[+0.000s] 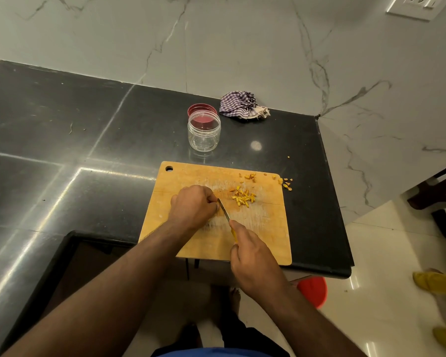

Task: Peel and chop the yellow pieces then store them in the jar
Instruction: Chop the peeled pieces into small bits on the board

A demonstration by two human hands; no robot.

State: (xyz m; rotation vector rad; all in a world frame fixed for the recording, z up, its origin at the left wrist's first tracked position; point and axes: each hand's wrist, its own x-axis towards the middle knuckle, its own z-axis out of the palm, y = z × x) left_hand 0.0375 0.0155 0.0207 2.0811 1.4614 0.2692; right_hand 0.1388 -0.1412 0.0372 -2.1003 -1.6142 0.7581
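Observation:
A wooden cutting board point(206, 240) lies on the black counter. On it sits a small heap of chopped yellow pieces point(243, 197), with peel scraps point(250, 176) near its far edge. My right hand point(252, 256) grips a yellow-handled knife point(224, 209) whose blade points at my left hand point(193, 206). The left hand's fingers are curled down on the board against the blade; whatever they hold is hidden. An open clear jar point(204, 134) stands beyond the board, empty as far as I can see, with its red lid point(200, 112) behind it.
A checked cloth point(241, 104) lies crumpled by the marble wall. More yellow scraps point(286, 183) lie on the black counter point(62, 130) off the board's far right corner. The counter's edge drops off at right; a red bucket point(313, 289) stands on the floor below.

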